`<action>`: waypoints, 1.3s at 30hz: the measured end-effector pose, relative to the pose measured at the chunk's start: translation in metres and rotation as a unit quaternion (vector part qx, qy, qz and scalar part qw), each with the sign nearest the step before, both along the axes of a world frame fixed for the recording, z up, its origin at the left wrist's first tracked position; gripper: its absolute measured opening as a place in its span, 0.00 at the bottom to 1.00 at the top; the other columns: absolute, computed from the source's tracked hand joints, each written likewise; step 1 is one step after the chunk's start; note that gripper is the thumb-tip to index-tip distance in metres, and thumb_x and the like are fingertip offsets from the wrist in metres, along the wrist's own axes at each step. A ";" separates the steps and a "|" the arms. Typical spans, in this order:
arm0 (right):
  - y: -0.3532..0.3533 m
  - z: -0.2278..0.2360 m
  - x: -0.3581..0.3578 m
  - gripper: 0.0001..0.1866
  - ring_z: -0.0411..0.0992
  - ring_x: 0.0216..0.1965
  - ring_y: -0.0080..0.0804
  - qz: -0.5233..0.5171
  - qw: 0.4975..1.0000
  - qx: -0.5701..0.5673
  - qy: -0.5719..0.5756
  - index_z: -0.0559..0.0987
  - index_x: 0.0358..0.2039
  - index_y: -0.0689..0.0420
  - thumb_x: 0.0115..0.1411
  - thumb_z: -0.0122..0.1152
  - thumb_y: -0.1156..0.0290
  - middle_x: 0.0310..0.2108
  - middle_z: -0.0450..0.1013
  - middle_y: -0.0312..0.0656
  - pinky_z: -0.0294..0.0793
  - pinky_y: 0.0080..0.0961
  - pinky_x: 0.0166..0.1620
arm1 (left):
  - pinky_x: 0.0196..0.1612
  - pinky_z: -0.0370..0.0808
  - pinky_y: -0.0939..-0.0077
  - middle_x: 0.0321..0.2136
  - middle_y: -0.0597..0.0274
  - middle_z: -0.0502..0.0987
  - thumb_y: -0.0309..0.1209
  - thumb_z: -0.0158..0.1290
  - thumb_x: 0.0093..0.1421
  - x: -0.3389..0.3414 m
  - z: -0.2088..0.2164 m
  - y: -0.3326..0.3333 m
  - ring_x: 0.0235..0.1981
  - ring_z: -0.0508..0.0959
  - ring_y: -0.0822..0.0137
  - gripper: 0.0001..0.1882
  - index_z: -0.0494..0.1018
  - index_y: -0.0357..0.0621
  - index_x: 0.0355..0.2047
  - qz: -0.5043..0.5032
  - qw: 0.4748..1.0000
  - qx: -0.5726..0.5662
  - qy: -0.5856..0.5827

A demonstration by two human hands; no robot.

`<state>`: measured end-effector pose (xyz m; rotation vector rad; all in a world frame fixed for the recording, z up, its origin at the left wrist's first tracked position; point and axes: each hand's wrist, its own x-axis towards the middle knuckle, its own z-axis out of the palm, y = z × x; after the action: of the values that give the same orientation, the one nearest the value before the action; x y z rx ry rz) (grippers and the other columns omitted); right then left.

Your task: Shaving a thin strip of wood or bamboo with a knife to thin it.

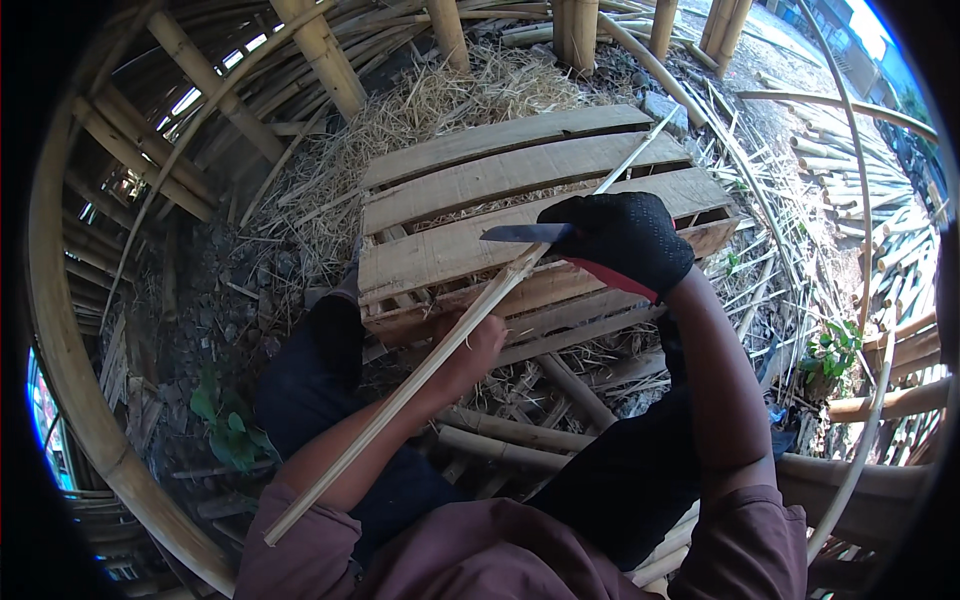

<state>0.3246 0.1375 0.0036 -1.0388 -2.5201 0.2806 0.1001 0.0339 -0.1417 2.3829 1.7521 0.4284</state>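
Observation:
My right hand (620, 240), in a black glove with a red edge, is closed around a knife (522, 233). The knife's blade points left and lies across a long, pale bamboo strip (395, 412). That strip runs slantwise from beside my left upper arm, over the wooden crate (425, 265), toward the crate's far right corner. My bare left hand (478, 350) is closed at the strip, just below the crate's near edge; its fingers are partly hidden. The glove covers the knife's handle.
Straw shavings (460, 95) are heaped behind the slatted crate. Upright bamboo poles (325, 60) stand at the back, and cut bamboo lengths (900, 250) lie at the right. Below the crate, bamboo poles (505, 447) cross between my legs. A leafy plant (230, 425) grows at the left.

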 end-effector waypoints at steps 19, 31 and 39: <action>-0.003 0.007 0.012 0.15 0.80 0.34 0.40 -0.012 1.000 0.008 0.014 0.82 0.44 0.42 0.57 0.63 0.54 0.34 0.80 0.40 0.79 0.33 0.39 | 0.56 0.74 0.60 0.59 0.39 0.65 0.30 0.52 0.64 -0.070 0.139 0.075 0.57 0.72 0.52 0.35 0.49 0.31 0.66 0.187 0.813 0.067 -0.547; -0.021 -0.012 -0.011 0.17 0.80 0.32 0.41 0.043 0.998 -0.025 0.031 0.82 0.41 0.44 0.54 0.64 0.51 0.29 0.80 0.39 0.78 0.35 0.36 | 0.12 0.69 0.89 0.32 0.53 0.79 0.51 0.30 0.69 -0.008 0.121 0.025 0.17 0.75 0.73 0.30 0.65 0.39 0.57 0.042 0.517 -0.519 -0.680; 0.004 0.011 0.007 0.31 0.78 0.41 0.46 -0.067 0.987 -0.148 0.015 0.80 0.50 0.47 0.56 0.57 0.37 0.39 0.79 0.47 0.75 0.36 0.47 | 0.07 0.60 0.92 0.18 0.66 0.69 0.37 0.32 0.72 -0.004 0.147 -0.003 0.07 0.62 0.84 0.23 0.63 0.31 0.55 0.041 0.562 -0.494 -0.662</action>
<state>0.3314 0.1412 0.0149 -1.2973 -2.4149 0.6412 0.0959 0.0311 0.0057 0.6185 0.8129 0.6837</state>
